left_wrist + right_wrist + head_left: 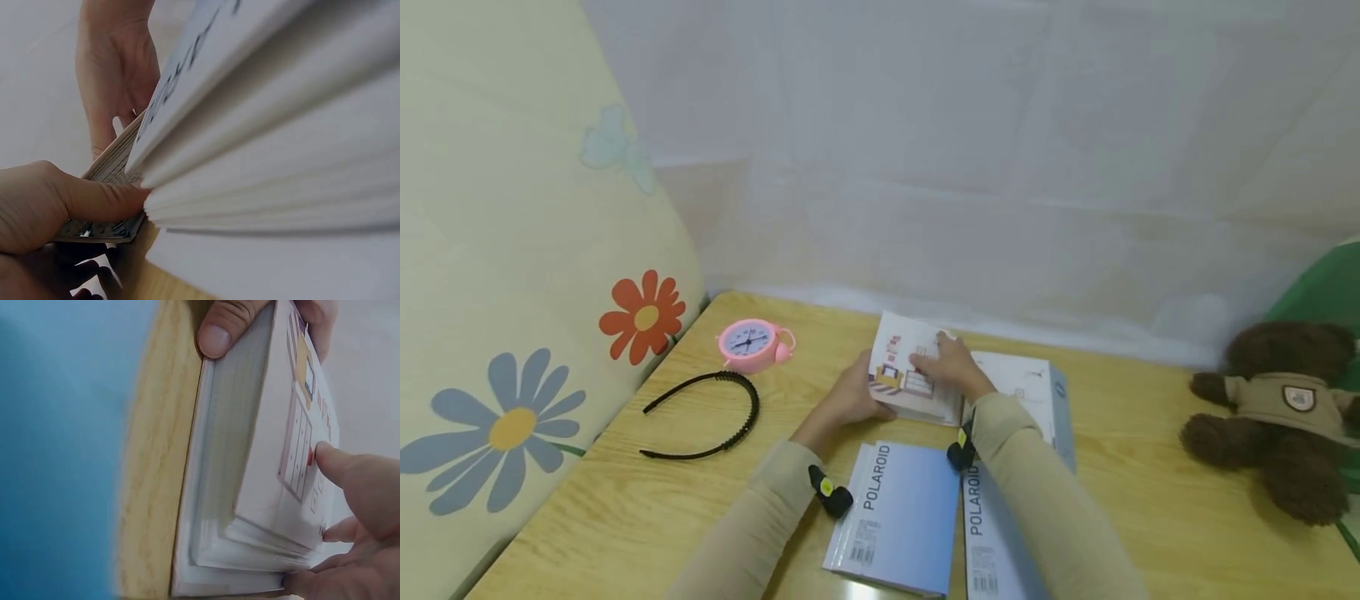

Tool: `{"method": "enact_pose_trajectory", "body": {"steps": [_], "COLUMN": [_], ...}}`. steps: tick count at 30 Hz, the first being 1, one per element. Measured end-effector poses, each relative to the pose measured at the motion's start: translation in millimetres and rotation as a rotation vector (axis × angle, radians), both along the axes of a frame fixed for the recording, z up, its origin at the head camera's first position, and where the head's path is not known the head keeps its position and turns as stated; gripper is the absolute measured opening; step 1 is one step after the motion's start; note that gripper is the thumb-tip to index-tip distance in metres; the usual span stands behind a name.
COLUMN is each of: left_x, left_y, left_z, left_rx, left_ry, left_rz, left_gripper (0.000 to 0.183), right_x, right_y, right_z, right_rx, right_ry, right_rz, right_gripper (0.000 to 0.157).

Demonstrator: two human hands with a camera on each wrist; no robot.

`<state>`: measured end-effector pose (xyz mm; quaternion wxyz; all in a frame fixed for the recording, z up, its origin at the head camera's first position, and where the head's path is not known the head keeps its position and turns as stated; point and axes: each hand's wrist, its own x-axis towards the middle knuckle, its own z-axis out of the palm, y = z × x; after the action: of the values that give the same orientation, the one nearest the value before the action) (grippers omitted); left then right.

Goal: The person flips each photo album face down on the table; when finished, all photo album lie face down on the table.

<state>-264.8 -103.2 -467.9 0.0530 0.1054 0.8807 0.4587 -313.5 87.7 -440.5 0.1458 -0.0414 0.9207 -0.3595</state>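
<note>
A thick white photo album (897, 348) with a drawn cover lies near the back of the table. My left hand (853, 392) grips its left side, thumb on the page edges and fingers partly hidden beneath. Across the cover reaches my right hand (953, 367), its thumb on the printed face and its other fingers at the far right edge. In the right wrist view, the album (281, 456) shows its stacked pages slightly fanned, with the right hand (369, 506) around one edge. The left wrist view has a blue album's white pages (269, 169) filling the foreground.
Two blue albums marked POLAROID, one on the left (910, 508) and one on the right (988, 542), lie in front. Another white album (1018, 375) sits to the right. A pink alarm clock (751, 344), black headband (754, 408) and brown plush bear (1285, 408) are farther out.
</note>
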Motion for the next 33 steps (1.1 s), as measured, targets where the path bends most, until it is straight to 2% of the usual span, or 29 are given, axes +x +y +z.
{"method": "enact_pose_trajectory", "body": {"steps": [5,8,13,17,21,25,28,30,33], "left_x": [8.7,13.0,16.2,18.5,24.0,28.1,33.2,37.8,44.4], "left_y": [-5.6,-8.5,-14.2,-23.7,-30.7,-26.6,-17.8,-10.5,0.9], "left_z": [0.4,4.1,17.6,32.7,50.1,62.7,70.7,76.9,86.5], "left_rx": [0.018,0.014,0.009,0.003,-0.017,-0.048,-0.115,-0.189,-0.308], "left_ry": [-0.016,-0.015,0.002,0.036,0.096,0.212,0.300,0.341,0.377], "left_rz": [-0.007,-0.029,-0.112,-0.155,-0.204,-0.295,-0.330,-0.333,-0.335], "left_gripper": [0.109,0.102,0.096,0.099,0.099,0.096,0.093,0.092,0.090], "right_x": [9.2,15.3,23.3,26.2,27.7,30.2,30.8,31.1,31.5], "right_y": [-7.2,-11.2,-14.2,-15.7,-15.4,-9.1,-3.6,-0.2,4.4], "right_z": [-3.7,-5.1,-1.0,3.6,4.3,6.3,12.3,19.1,30.4], "right_rx": [0.024,0.023,-0.015,-0.119,-0.304,-0.490,-0.507,-0.490,-0.531], "right_ry": [-0.018,-0.047,-0.047,-0.025,-0.066,-0.115,-0.105,-0.087,-0.068], "right_rz": [-0.035,-0.044,-0.049,-0.057,-0.068,-0.072,-0.044,-0.015,0.021], "right_gripper": [0.082,0.080,0.073,0.068,0.065,0.063,0.064,0.065,0.067]}}
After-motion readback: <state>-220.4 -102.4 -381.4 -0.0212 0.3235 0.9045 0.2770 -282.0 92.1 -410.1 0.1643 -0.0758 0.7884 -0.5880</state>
